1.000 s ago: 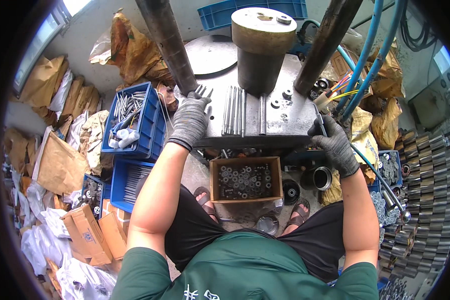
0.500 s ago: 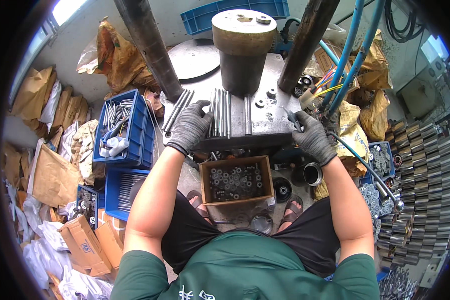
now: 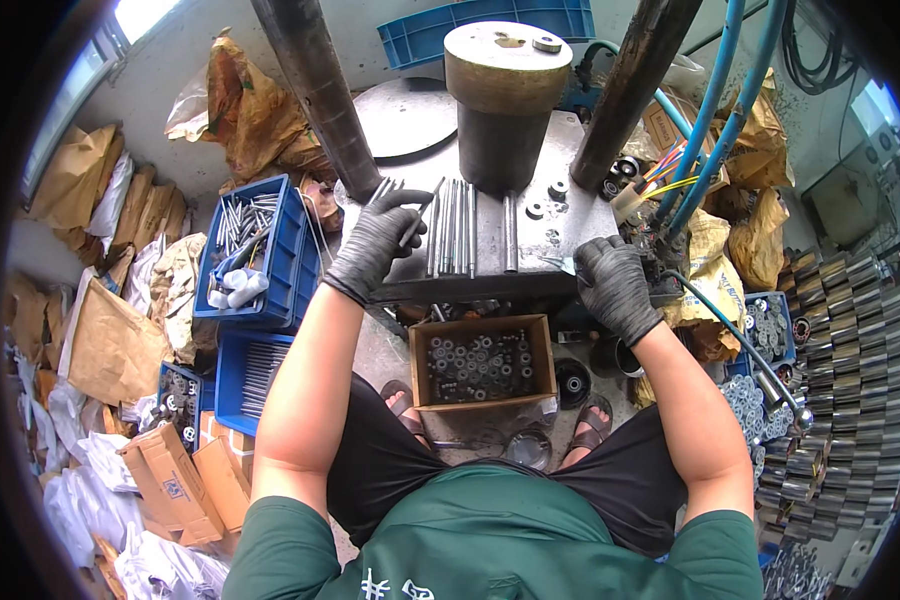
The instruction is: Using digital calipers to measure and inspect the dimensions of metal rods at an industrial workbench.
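Findings: your left hand (image 3: 375, 245) is at the near-left of the cylinder (image 3: 500, 130), pinching a slim rod (image 3: 426, 210) between thumb and fingers; the rod stands tilted, its top leaning toward the row (image 3: 453, 230) of similar rods in front of the cylinder. Your right hand (image 3: 615, 285) is at the near-right of the cylinder, at the edge of the worktop (image 3: 589, 203), fingers curled. Whether it grips anything cannot be told.

Risks, as judged: the pinch is narrow and the rod looks smooth, so a loose thumb could let it turn or slip. Dropped at the near edge, it could fall into the box (image 3: 419, 365) below, on the near side of the cylinder, or onto your open sandals (image 3: 592, 428). If the rod's top swings toward the cylinder, it could knock the row out of line; round rods can roll. The thick rod (image 3: 510, 235), directly in front of the cylinder, lies apart from the row and could roll likewise. The small roller (image 3: 534, 211) at the cylinder's near-right could be swept aside by a careless right hand.

Not verified: your left hand covers the lower parts of the loose rods (image 3: 385, 187) left of the cylinder, and their number is unclear. The held rod's lower end is lost against the glove. A pale tip (image 3: 568, 265) beside the right fingers is too small to identify. The posts (image 3: 320, 100) flanking the cylinder are cut off above. Whether the thick rod's far end touches the cylinder cannot be told.
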Demonstrator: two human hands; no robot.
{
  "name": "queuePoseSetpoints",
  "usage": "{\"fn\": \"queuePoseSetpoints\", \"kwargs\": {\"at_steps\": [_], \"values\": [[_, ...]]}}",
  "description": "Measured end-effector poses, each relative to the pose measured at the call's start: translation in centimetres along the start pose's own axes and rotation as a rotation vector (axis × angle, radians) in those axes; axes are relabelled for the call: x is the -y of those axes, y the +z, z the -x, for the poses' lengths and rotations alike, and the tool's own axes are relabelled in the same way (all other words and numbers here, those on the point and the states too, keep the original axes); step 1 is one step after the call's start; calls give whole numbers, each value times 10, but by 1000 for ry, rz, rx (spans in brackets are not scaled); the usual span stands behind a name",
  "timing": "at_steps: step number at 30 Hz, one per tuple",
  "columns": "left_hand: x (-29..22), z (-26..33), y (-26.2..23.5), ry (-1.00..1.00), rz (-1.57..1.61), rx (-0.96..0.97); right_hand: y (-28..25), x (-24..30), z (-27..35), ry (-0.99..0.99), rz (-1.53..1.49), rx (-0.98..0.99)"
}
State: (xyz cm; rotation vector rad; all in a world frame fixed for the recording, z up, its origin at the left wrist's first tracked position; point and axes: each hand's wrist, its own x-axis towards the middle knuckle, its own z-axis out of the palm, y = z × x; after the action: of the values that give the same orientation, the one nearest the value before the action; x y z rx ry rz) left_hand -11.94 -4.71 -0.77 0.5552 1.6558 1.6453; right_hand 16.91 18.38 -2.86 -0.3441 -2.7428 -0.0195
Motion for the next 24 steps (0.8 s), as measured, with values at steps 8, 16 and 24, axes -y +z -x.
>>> {"fn": "queuePoseSetpoints", "kwargs": {"at_steps": [8,16,24], "values": [[-15,14,-2,260,-50,-42,3,-2,4,21,-127,-36],[1,1,-2,473,-483,-250,-11,1,3,330,-578,-208],[21,-16,22,665,-862,-371,-26,15,1,528,-1166,-229]]}}
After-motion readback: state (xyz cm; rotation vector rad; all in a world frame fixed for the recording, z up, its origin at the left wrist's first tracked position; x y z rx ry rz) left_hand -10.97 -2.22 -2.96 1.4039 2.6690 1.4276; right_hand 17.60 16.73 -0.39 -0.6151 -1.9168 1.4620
